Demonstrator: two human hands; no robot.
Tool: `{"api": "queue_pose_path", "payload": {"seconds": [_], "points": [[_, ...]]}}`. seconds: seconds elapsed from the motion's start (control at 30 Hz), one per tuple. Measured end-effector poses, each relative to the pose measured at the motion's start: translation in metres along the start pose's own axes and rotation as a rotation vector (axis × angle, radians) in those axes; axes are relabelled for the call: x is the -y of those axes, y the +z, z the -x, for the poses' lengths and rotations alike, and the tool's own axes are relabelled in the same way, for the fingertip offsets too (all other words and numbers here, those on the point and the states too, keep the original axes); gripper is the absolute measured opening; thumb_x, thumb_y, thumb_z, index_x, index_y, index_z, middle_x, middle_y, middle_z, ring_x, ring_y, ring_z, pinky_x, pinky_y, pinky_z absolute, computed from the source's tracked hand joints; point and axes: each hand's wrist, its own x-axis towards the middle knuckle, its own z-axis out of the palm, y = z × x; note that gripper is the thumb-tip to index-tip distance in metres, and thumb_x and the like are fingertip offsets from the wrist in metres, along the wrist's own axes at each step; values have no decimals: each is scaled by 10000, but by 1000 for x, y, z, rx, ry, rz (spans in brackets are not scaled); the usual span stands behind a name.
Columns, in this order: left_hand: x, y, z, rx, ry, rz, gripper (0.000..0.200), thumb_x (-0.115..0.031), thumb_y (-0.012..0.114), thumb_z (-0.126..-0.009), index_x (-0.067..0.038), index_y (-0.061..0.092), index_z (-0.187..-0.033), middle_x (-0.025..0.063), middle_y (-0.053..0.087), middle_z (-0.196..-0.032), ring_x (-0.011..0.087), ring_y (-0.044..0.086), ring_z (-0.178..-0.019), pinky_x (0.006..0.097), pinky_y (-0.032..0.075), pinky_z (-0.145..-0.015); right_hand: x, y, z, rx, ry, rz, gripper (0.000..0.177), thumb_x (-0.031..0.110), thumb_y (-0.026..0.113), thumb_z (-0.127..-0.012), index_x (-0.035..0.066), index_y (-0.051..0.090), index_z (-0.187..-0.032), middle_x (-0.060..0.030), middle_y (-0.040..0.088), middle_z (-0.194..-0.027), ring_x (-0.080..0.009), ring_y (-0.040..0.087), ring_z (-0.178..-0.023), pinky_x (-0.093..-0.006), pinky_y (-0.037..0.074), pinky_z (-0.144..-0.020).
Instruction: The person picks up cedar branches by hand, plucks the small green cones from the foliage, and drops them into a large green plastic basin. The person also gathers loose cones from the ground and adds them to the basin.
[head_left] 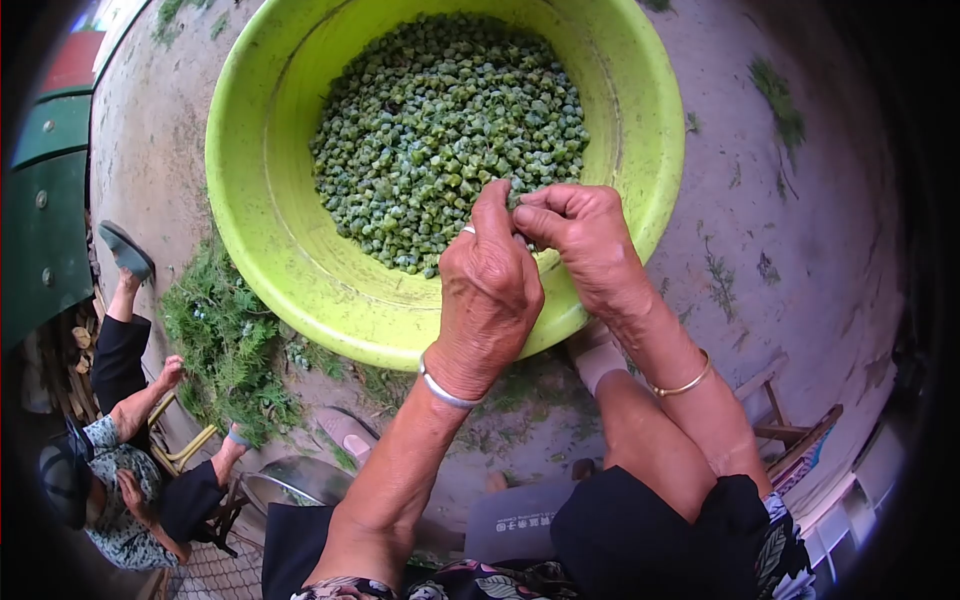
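Over the near part of a large yellow-green basin (pixel 245 210), my two hands meet with their fingertips nearly touching. My left hand (pixel 490 275), with a ring and a silver bracelet, has its fingers bent together. Thumb and index finger of my right hand (pixel 580 235) are pinched just beside it. A small bit of green shows between the fingertips, too small to make out. Many small green cones or berries (pixel 450 130) fill the bottom of the basin, just beyond my fingers.
Green leafy sprigs (pixel 225 330) are heaped left of the basin. Another person (pixel 120 480) sits at the lower left, beside a metal bowl (pixel 300 480). A wooden stool (pixel 785 430) stands at the right. Loose sprigs (pixel 778 100) lie on the ground.
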Motion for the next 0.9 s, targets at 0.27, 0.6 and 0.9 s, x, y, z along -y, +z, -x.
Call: {"api": "queue_pose_path", "payload": {"seconds": [0.27, 0.6, 0.9], "points": [[4, -18, 18, 147, -562, 543, 324, -54, 558, -880, 55, 484, -1176, 94, 634, -681, 125, 586, -558, 235, 469, -502, 1, 9, 14, 20, -196, 485, 180, 55, 544, -836, -54, 546, -692, -133, 544, -559, -189, 541, -516, -323, 444, -518], [23, -32, 12, 177, -816, 1109, 127, -87, 604, -883, 21, 589, -950, 78, 639, -740, 88, 559, -522, 195, 431, -424, 12, 0, 15, 346, -47, 323, 137, 60, 562, -867, -46, 624, -806, -35, 599, -638, -70, 546, -585, -234, 438, -536], [101, -62, -37, -25, 26, -518, 216, -33, 671, -740, -6, 650, -953, 111, 677, -955, 207, 639, -804, 309, 523, -724, 11, 3, 15, 186, -56, 124, 148, 1, 471, -857, -40, 605, -905, -35, 583, -700, -66, 532, -615, -216, 430, -578]]}}
